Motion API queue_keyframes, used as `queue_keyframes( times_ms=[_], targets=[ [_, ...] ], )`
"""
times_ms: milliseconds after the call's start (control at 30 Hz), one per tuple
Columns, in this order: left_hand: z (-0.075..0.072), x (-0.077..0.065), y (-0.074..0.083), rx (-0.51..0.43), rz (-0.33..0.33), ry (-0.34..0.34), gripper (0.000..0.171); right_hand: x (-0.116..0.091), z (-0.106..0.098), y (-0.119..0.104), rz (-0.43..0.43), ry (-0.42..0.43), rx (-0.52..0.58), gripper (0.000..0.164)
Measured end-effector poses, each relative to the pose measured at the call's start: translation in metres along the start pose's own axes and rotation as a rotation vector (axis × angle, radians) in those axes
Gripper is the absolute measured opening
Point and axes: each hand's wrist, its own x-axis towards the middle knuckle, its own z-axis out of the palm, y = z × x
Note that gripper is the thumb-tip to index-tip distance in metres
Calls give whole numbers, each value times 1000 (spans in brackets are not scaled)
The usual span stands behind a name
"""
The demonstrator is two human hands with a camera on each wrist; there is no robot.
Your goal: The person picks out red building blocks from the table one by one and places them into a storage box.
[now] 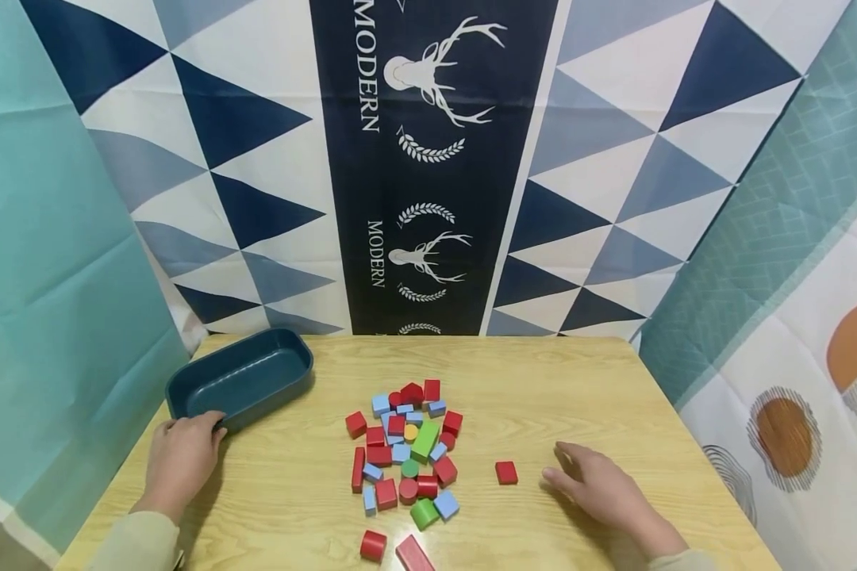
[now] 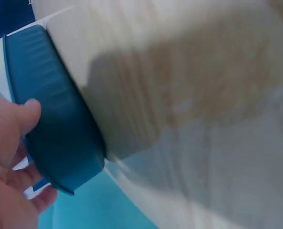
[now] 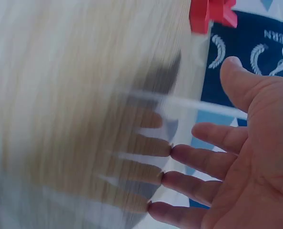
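My left hand grips the near rim of a dark teal rectangular tray at the back left of the table. In the left wrist view the thumb lies against the tray's outer wall and the other fingers reach over the rim. At the right, my right hand holds nothing; its fingers are spread, with their tips right at the tabletop in the right wrist view. A single red block lies just left of this hand.
Mid-table is a loose cluster of wooden blocks: red, blue, a green block and a yellow round one. Nearer the front lie a red cylinder and a long red block. Patterned cloth hangs behind the table.
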Motion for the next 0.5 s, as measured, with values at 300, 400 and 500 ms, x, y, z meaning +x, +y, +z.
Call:
queue_keyframes(
  times_ms=[300,400,500],
  targets=[
    [6,-16,44,-94,129,31,25,-2,12,-28,-30,16,11,69],
    [8,-24,65,-161,91,-32,29,-2,17,-42,-45,19,35,66],
    [9,-31,84,-206,62,-72,31,-1,25,-53,-76,43,34,62]
  ],
)
